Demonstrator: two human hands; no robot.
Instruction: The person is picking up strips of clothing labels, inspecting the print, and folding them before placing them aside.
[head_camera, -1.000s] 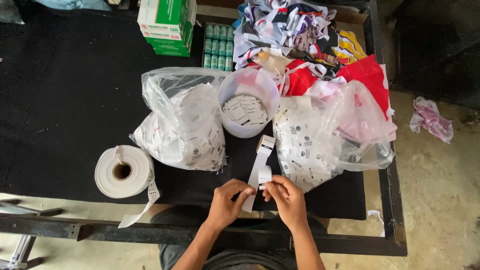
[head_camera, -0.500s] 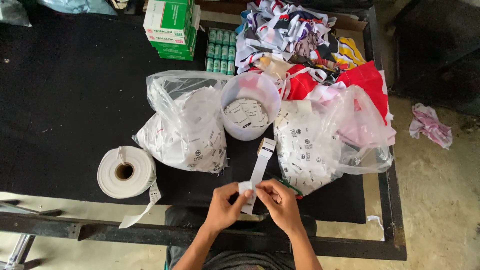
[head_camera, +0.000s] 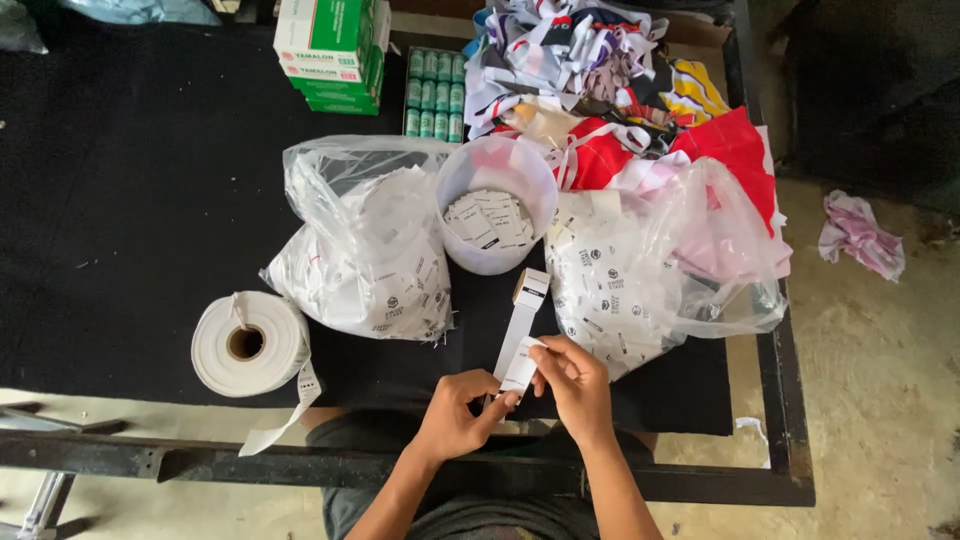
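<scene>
Two hands at tabletop (head_camera: 120, 200) front edge, L to R: label roll (head_camera: 247, 343), left hand (head_camera: 458, 415) and right hand (head_camera: 575, 385), each grip pinched on white label strip (head_camera: 521, 335); tub (head_camera: 497, 215) just beyond; label bags either side.

White label strip (head_camera: 522, 335) at table front; green-white boxes (head_camera: 332, 50) far edge; label roll (head_camera: 248, 343) left.
</scene>
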